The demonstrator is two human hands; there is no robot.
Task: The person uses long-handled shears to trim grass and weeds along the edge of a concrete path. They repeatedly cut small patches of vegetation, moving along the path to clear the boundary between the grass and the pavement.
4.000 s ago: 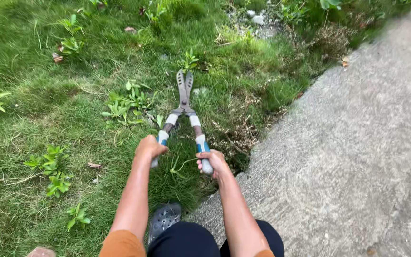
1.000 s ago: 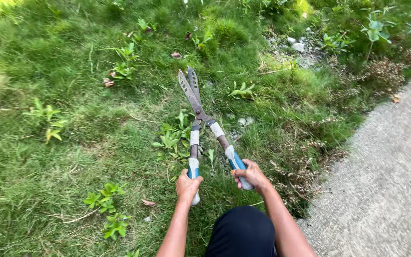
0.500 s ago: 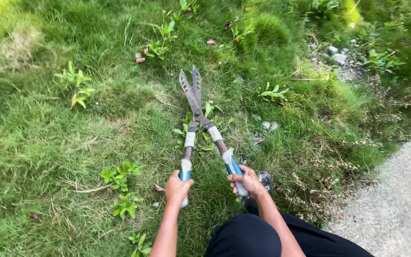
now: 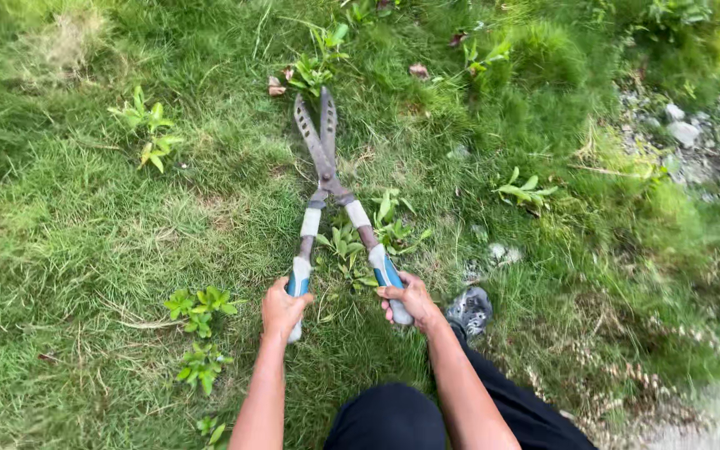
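Hedge shears (image 4: pixel 324 179) at centre frame, laid low over the grass (image 4: pixel 85 242), tips pointing toward the top edge. Blades (image 4: pixel 317 133) long, grey, dull and rust-mottled, parted in a narrow V just below a leafy weed (image 4: pixel 314 71); probably held open so as to straddle growth near the ground. Pivot at mid-length, then two pale shafts spreading into blue and white handle grips. Left hand (image 4: pixel 283 308) closed around the left grip (image 4: pixel 297 287), knuckles up. Right hand (image 4: pixel 410 300) closed around the right grip (image 4: pixel 387 275), fingers wrapped under. Handles spread apart, matching the open blades; both forearms extended from the bottom edge, which suits reach without stooping further.

Between the handles, a clump of broad-leaved seedlings (image 4: pixel 360 237), glossy and light green. Similar weeds at left centre (image 4: pixel 150 129), lower left (image 4: pixel 202 304) and right of centre (image 4: pixel 527 190). Turf uneven, coarse, matted with dry straw-coloured strands. Dark trousers (image 4: pixel 393 421) at bottom centre; a grey perforated shoe (image 4: pixel 470 310) just right of the right hand. Pale stones (image 4: pixel 681 129) and gravel at upper right, blurred. Strip of bare pale ground at lower right corner.
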